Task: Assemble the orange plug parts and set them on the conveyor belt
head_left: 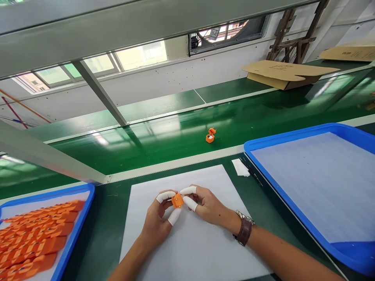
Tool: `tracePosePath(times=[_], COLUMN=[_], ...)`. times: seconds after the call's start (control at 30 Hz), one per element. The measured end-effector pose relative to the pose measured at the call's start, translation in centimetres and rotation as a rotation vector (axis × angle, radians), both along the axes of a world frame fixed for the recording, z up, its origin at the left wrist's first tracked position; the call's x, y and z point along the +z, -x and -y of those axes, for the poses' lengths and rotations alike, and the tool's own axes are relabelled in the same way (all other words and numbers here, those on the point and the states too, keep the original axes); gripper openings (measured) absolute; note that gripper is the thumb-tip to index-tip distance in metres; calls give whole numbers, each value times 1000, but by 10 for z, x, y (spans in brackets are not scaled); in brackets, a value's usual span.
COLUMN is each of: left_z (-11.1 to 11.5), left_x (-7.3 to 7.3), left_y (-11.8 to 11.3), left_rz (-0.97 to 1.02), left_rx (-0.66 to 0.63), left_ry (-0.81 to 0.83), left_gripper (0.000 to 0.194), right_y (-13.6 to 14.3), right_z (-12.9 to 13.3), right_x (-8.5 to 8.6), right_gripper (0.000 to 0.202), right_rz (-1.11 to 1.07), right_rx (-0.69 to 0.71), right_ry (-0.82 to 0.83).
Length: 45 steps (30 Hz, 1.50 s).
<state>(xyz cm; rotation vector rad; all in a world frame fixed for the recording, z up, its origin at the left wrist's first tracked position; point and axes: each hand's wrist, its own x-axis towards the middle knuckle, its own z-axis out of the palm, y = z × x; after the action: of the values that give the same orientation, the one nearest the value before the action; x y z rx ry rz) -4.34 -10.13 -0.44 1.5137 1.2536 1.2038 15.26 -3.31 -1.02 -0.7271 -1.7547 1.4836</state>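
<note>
A small orange part (177, 200) is held up between both hands over a white sheet (193, 242) on the bench. White finger covers are on the thumbs and forefingers. My left hand (159, 218) grips the part from its left side and from below, with the thumb under its lower edge. At its right side, the thumb and forefinger tips of my right hand (203, 203) touch it in a pinch. A watch with a brown strap sits on the right wrist. Small metal-looking dots show on the part's face.
Rows of orange parts (38, 238) fill a blue tray (88, 195) at the left. A larger blue tray (252, 146) lies at right, beside white slips (240, 167). An open orange piece (210, 135) stands on the green surface beyond, with cardboard (281, 72) farther back.
</note>
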Motion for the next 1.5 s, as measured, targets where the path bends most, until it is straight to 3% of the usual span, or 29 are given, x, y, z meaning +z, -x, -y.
tracePosePath(times=[0.23,0.37,0.47,0.57,0.67,0.8,0.87,0.93,1.0,1.07,1.17,1.3,1.5], left_z=[-3,-6,-1,22,63,127,157,184,207,226,244,257,251], left_x=[-3,-2,12,36,60,81,86,88,87,82,74,66,53], left_y=[0,3,16,39,77,165,217,264,298,318,325,308,270], left_rz=[-2,-45,-38,-123,-286,-362,-383,-355,-334,-323,-313,-269,-280], left_rx=[87,216,402,599,796,1232,1447,1633,1713,1738,1677,1458,1061], left_ry=[-10,-99,-158,-237,-311,-392,-367,-236,-140,-41,92,233,427], left_gripper=[32,33,37,38,39,48,55,57,54,46,37,42,49], right_y=[1,-1,-2,-2,-2,-2,-3,-4,-5,-5,-7,-9,-8], right_z=[2,6,9,9,10,11,9,6,2,-2,-7,-7,1], right_x=[-5,-10,-14,-18,-25,-36,-42,-48,-55,-63,-75,-75,-54], right_gripper=[36,32,33,35,36,40,41,41,43,46,50,50,47], right_rz=[59,128,198,243,270,321,321,323,339,354,372,413,453], right_rx=[11,-25,-6,-3,-20,-46,-54,-36,-16,-22,-34,5,-3], right_ry=[-69,-110,-133,-190,-217,-187,-170,-150,-128,-112,-102,-86,-130])
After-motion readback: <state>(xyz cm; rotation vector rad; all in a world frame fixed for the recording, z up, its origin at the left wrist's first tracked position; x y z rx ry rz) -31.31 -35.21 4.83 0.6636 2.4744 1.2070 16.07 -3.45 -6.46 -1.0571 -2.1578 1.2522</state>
